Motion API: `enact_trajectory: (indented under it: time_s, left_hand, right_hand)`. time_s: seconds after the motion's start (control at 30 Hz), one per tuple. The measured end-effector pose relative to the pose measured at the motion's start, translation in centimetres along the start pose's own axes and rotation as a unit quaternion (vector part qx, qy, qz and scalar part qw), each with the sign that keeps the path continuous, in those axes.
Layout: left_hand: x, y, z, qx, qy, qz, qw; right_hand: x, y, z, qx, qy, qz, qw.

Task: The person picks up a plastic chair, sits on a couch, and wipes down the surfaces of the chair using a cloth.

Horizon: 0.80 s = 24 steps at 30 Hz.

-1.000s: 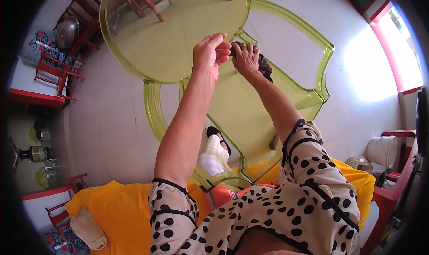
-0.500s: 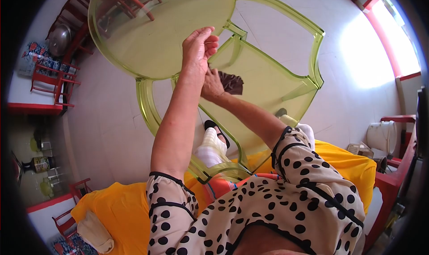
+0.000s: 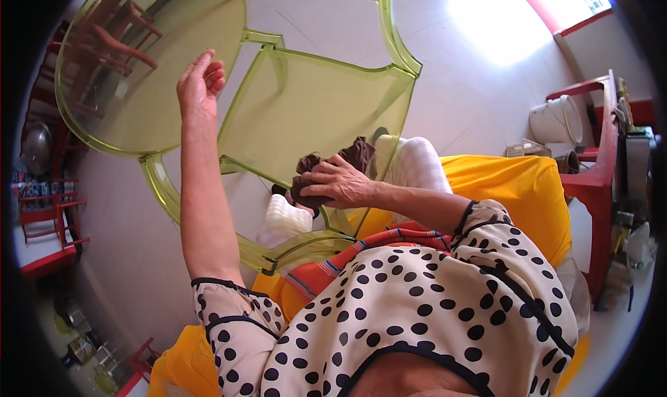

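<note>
A see-through yellow-green plastic chair (image 3: 313, 94) lies tipped before me, its round back panel at the upper left. My left hand (image 3: 201, 84) is at the inner edge of that panel, fingers curled in and thumb pointing up. Bunched under the fingers of my right hand (image 3: 340, 183) is a dark brown cloth (image 3: 358, 155), over the near part of the seat panel. The near frame of the chair lies by my lap, against a red striped cloth (image 3: 313, 275). My legs in light checked trousers (image 3: 415, 164) show on both sides of the seat.
Yellow fabric (image 3: 504, 188) covers the seat around me. A white bucket (image 3: 556, 121) stands at the right beside a red wooden frame (image 3: 590, 181). Red chairs (image 3: 52, 216) and a metal bowl (image 3: 36, 147) are at the far left.
My right hand has drawn the brown cloth back toward me over the seat panel. My left hand keeps its place at the chair's back panel. The whole view has shifted, moving the chair leftward.
</note>
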<state>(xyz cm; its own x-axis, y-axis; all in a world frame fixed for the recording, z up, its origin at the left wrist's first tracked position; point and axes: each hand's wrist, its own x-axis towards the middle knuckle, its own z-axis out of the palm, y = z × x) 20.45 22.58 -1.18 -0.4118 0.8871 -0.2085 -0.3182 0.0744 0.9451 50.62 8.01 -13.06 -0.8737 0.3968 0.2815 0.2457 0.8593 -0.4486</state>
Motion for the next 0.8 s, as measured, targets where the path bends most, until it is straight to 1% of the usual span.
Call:
enact_trajectory:
  time_s: [0.07,0.13,0.23,0.37,0.47,0.5,0.53,0.6,0.67,0.73,0.8]
  left_hand:
    - [0.4,-0.1,-0.3,0.011,0.009,0.007,1.000]
    - [0.0,-0.1,-0.4,0.037,0.013,0.028,0.999]
    - [-0.1,-0.2,-0.7,0.094,0.035,0.053,0.994]
    - [-1.3,-0.2,-0.9,0.127,0.050,0.087,0.987]
    - [-3.8,0.6,0.3,0.184,-0.003,0.103,0.977]
    - [-5.5,1.1,0.6,0.230,-0.042,0.108,0.966]
    - [-6.8,1.1,-0.1,0.306,-0.082,0.133,0.939]
    - [-9.6,0.9,-2.5,0.449,-0.152,0.177,0.863]
    - [-14.0,1.4,-5.2,0.644,-0.154,0.152,0.733]
    - [-17.9,1.5,-7.1,0.737,-0.118,0.138,0.651]
    - [-19.3,1.8,-7.5,0.703,-0.098,0.125,0.693]
  right_hand:
    - [-3.7,-0.5,-0.2,-0.021,0.006,0.011,1.000]
    - [-5.1,-0.9,-0.6,-0.037,0.024,0.042,0.998]
    - [-4.7,-0.9,-0.6,-0.055,0.060,0.048,0.996]
    - [-4.8,-0.1,-0.5,-0.058,0.067,0.024,0.996]
    - [-5.2,0.1,-0.1,-0.071,0.096,0.017,0.993]
    - [-5.5,0.1,-0.1,-0.073,0.100,0.018,0.992]
    - [-5.5,0.2,0.0,-0.071,0.103,0.018,0.992]
    - [-5.5,0.3,0.2,-0.068,0.106,0.012,0.992]
    - [-5.6,0.3,0.3,-0.065,0.123,0.010,0.990]
    - [-5.5,0.3,0.2,-0.066,0.130,-0.003,0.989]
    - [-5.7,0.5,-0.1,-0.072,0.134,-0.010,0.988]
